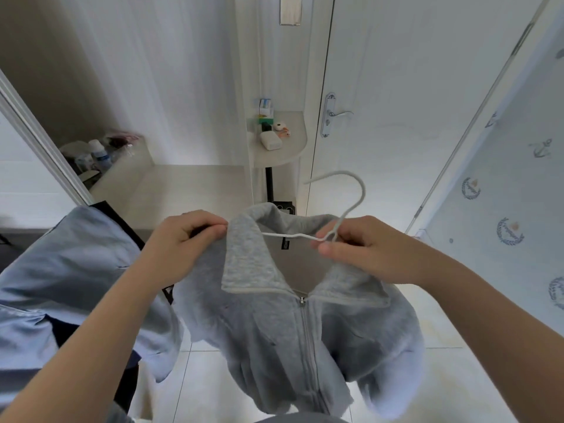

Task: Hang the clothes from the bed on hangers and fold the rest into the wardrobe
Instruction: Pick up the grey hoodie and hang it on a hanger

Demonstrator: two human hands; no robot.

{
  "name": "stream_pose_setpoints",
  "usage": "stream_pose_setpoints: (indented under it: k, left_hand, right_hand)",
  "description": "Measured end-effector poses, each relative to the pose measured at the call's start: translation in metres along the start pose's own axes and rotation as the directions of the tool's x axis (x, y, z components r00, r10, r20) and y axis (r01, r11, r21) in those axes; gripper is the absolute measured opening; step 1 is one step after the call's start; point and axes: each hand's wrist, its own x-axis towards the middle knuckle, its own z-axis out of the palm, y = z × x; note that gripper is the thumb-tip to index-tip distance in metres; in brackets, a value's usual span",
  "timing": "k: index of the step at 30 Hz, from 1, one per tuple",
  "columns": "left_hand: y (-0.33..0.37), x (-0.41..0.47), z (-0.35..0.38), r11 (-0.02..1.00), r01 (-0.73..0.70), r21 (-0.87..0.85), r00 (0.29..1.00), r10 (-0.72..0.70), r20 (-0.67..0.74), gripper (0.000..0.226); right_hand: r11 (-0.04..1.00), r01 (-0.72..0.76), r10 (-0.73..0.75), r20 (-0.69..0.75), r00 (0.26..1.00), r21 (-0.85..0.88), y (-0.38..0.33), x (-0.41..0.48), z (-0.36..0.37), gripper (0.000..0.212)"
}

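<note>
Fingers point(213, 228) pinch grey jacket point(268, 331) and hanger point(287, 235) above tiled floor point(207, 386).

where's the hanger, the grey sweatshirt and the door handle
white hanger point(363, 190): head view, on the outer curve of its hook.
grey sweatshirt point(268, 331): head view, on the front panel beside the zip.
door handle point(341, 113): head view, on the middle of the lever.

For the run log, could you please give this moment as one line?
item: grey jacket, white hanger inside collar | left hand: pinches collar | right hand: pinches hanger neck
</note>
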Motion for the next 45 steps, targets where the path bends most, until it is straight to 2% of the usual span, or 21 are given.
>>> stream_pose_setpoints:
  k: [3,6,9,12,13,14,16,18,19,24,27,28,30,33,34,35,37,38,40,42,45]
  left_hand:
    - [0.004,0.008,0.013,1.000,-0.031,0.007,0.997,0.031,-0.065,0.030]
    - [0.007,0.016,0.018,0.997,-0.064,0.037,0.988,0.069,-0.139,0.028]
    - [0.012,0.023,0.026,1.000,0.000,0.018,0.966,0.005,-0.258,0.019]
    - [0.019,0.017,0.044,0.988,0.139,-0.072,0.900,-0.156,-0.406,0.013]
    - [0.023,0.011,0.053,0.977,0.170,-0.132,0.881,-0.210,-0.424,0.020]
    - [0.028,0.003,0.063,0.958,0.193,-0.211,0.876,-0.265,-0.403,0.031]
    - [0.037,-0.007,0.085,0.900,0.265,-0.345,0.892,-0.365,-0.267,0.046]
    - [0.040,-0.011,0.105,0.868,0.334,-0.367,0.895,-0.414,-0.165,0.042]
    - [0.040,-0.008,0.109,0.869,0.340,-0.359,0.887,-0.423,-0.184,0.034]
    - [0.038,0.016,0.089,0.909,0.189,-0.372,0.850,-0.341,-0.402,0.015]
    - [0.024,0.027,0.064,0.925,0.213,-0.314,0.786,-0.353,-0.507,0.009]
    - [0.017,0.030,0.056,0.925,0.243,-0.293,0.785,-0.365,-0.501,0.009]
    - [0.007,0.033,0.049,0.931,0.277,-0.236,0.845,-0.353,-0.402,0.014]
    - [0.011,0.027,0.059,0.954,0.248,-0.169,0.936,-0.281,-0.210,0.018]
    - [0.014,0.024,0.063,0.961,0.219,-0.168,0.948,-0.251,-0.198,0.021]
    - [0.014,0.022,0.067,0.976,0.179,-0.127,0.952,-0.204,-0.227,0.033]
    - [0.015,0.023,0.066,0.994,0.059,0.087,0.966,-0.035,-0.255,0.055]
    - [0.015,0.026,0.065,0.984,-0.020,0.179,0.973,0.060,-0.221,0.052]
    - [0.013,0.031,0.064,0.967,-0.114,0.227,0.977,0.151,-0.153,0.029]
    - [0.007,0.033,0.063,0.972,-0.110,0.207,0.975,0.146,-0.167,0.014]
    - [-0.001,0.032,0.063,0.978,-0.112,0.175,0.977,0.140,-0.159,0.012]
  right_hand:
    - [0.972,0.011,-0.032,-0.084,0.996,-0.234,-0.009,0.003,0.001,0.029]
    - [0.943,0.029,-0.055,-0.069,0.996,-0.333,-0.020,0.002,-0.004,0.032]
    - [0.952,0.019,-0.044,-0.075,0.996,-0.306,-0.026,0.007,0.001,0.038]
    - [0.972,-0.036,-0.012,-0.204,0.979,-0.231,-0.029,0.018,0.008,0.036]
    - [0.978,-0.051,-0.001,-0.248,0.969,-0.203,-0.029,0.022,0.009,0.037]
    - [0.981,-0.063,0.010,-0.283,0.959,-0.181,-0.029,0.026,0.011,0.040]
    - [0.984,-0.069,0.012,-0.327,0.945,-0.163,-0.032,0.033,0.014,0.044]
    - [0.988,-0.047,-0.005,-0.338,0.941,-0.145,-0.035,0.039,0.016,0.042]
    - [0.989,-0.036,-0.013,-0.330,0.944,-0.141,-0.036,0.040,0.017,0.040]
    - [0.953,-0.073,-0.014,-0.285,0.959,-0.294,-0.028,0.045,0.021,0.044]
    - [0.967,-0.093,0.040,-0.216,0.976,-0.239,-0.015,0.037,0.020,0.047]
    - [0.976,-0.094,0.053,-0.203,0.978,-0.197,-0.011,0.034,0.022,0.052]
    - [0.986,-0.095,0.064,-0.215,0.975,-0.138,-0.006,0.030,0.024,0.056]
    - [0.988,-0.101,0.066,-0.278,0.958,-0.114,-0.008,0.033,0.025,0.044]
    - [0.989,-0.102,0.066,-0.288,0.955,-0.111,-0.010,0.034,0.025,0.041]
    - [0.990,-0.092,0.059,-0.282,0.957,-0.103,-0.013,0.035,0.025,0.040]
    - [0.995,-0.054,0.032,-0.248,0.968,-0.081,-0.019,0.036,0.027,0.038]
    - [0.997,-0.039,0.022,-0.234,0.972,-0.070,-0.020,0.037,0.029,0.037]
    - [0.999,-0.025,0.017,-0.222,0.975,-0.034,-0.022,0.039,0.031,0.037]
    - [1.000,-0.016,0.019,-0.214,0.977,0.013,-0.018,0.043,0.033,0.038]
    - [0.998,0.017,-0.005,-0.191,0.981,0.064,-0.008,0.041,0.034,0.034]
